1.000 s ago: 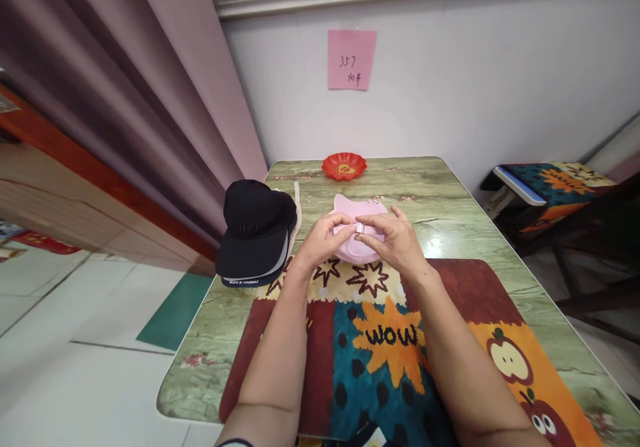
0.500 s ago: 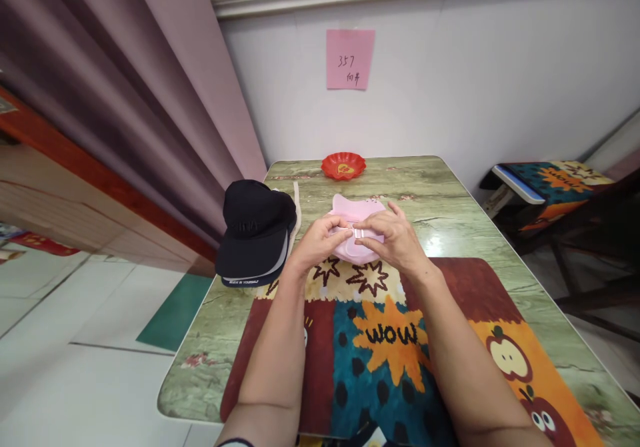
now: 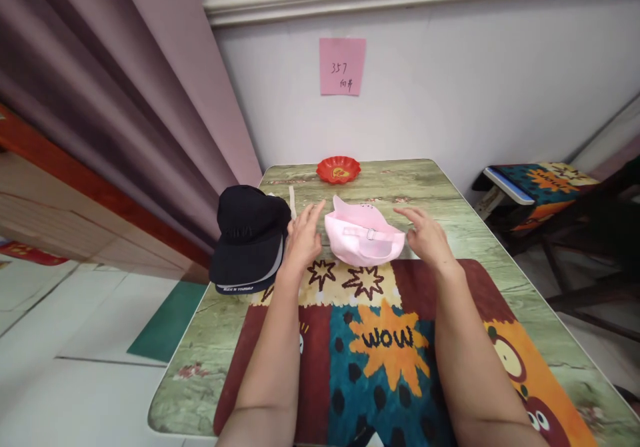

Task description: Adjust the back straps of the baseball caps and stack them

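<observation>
A pink cap lies upside down on the table, its back strap and small buckle facing me and its brim pointing away. My left hand is just left of the cap, fingers stretched forward, holding nothing. On the cap's right side, my right hand is open too, its fingers pointing inward near the edge. To the left of my left hand sits a stack of caps with a black cap on top.
A red scalloped dish stands at the back of the table. A colourful mat covers the near part. Behind is a wall with a pink note. A purple curtain hangs at left; a stool stands at right.
Both hands have let go of the pink cap's back strap and moved apart to either side. The cap's back, with strap and buckle, now shows. The view has shifted slightly.
</observation>
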Motion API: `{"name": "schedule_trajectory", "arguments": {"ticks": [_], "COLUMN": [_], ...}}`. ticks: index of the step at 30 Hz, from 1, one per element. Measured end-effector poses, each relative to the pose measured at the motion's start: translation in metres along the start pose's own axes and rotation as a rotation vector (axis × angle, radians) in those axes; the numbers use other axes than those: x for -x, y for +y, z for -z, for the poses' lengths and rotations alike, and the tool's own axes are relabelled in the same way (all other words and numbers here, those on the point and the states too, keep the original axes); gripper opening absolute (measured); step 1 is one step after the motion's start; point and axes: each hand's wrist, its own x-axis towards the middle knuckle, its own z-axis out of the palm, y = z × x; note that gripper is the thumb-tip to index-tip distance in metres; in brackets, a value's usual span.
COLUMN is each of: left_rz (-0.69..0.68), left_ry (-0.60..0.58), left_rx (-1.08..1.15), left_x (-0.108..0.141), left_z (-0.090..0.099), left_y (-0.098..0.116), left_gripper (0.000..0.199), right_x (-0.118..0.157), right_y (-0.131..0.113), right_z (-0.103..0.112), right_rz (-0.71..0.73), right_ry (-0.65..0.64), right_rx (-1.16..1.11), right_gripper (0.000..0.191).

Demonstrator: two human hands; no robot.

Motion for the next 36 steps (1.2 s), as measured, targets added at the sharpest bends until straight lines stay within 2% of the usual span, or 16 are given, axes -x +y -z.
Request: {"name": "schedule_trajectory", "arguments": {"ticks": [3,5,7,8,10,12,14,17,21,24,27,29,31,34,36], "left_rz": [-0.055,-0.089,-0.107,-0.106,-0.086,-0.039,0.048,0.259,0.538,0.637,0.789,0.874,0.879,0.768,0.685], "left_ry": [-0.087,-0.07,-0.026,-0.003,0.045,0.076,0.086,0.083,-0.089,-0.193,-0.237,-0.17,-0.008,0.29,0.417], "left_rx": [0.006,0.082,0.176,0.237,0.401,0.605,0.82,1.165,1.558,1.647,1.649,1.663,1.696,1.712,1.682], "left_x": [0.0,-0.001,-0.003,-0.004,-0.004,-0.004,-0.003,-0.003,-0.003,-0.001,-0.002,-0.004,-0.007,-0.013,-0.016], "left_z": [-0.015,-0.018,-0.012,-0.007,0.004,0.012,0.012,0.0,-0.021,-0.028,-0.031,-0.031,-0.031,-0.033,-0.035], "left_y": [0.006,0.009,0.011,0.012,0.014,0.02,0.029,0.044,0.057,0.057,0.052,0.049,0.048,0.048,0.048], "left_gripper": [0.075,0.06,0.041,0.031,0.016,0.016,0.027,0.035,0.04,0.025,0.02,0.019,0.022,0.027,0.031], "right_x": [0.002,0.002,-0.001,-0.003,-0.005,-0.007,-0.007,-0.007,-0.009,-0.013,-0.017,-0.019,-0.019,-0.016,-0.012], "right_y": [0.013,0.011,0.002,-0.003,-0.015,-0.026,-0.037,-0.047,-0.048,-0.043,-0.043,-0.049,-0.057,-0.073,-0.083], "right_z": [-0.015,-0.019,-0.016,-0.013,-0.004,0.004,0.007,0.003,-0.007,-0.011,-0.011,-0.012,-0.013,-0.016,-0.018], "right_rz": [0.011,0.028,0.054,0.063,0.043,-0.047,-0.155,-0.294,-0.559,-0.695,-0.797,-0.866,-0.899,-0.889,-0.872], "right_ry": [-0.176,-0.188,-0.125,-0.073,0.049,0.177,0.265,0.337,0.4,0.403,0.389,0.349,0.226,0.018,-0.056], "right_rx": [-0.022,-0.105,-0.262,-0.376,-0.622,-0.794,-0.863,-0.943,-1.125,-1.253,-1.369,-1.473,-1.582,-1.681,-1.709], "right_gripper": [0.052,0.035,0.018,0.016,0.021,0.027,0.03,0.035,0.043,0.038,0.023,0.013,0.01,0.013,0.017]}}
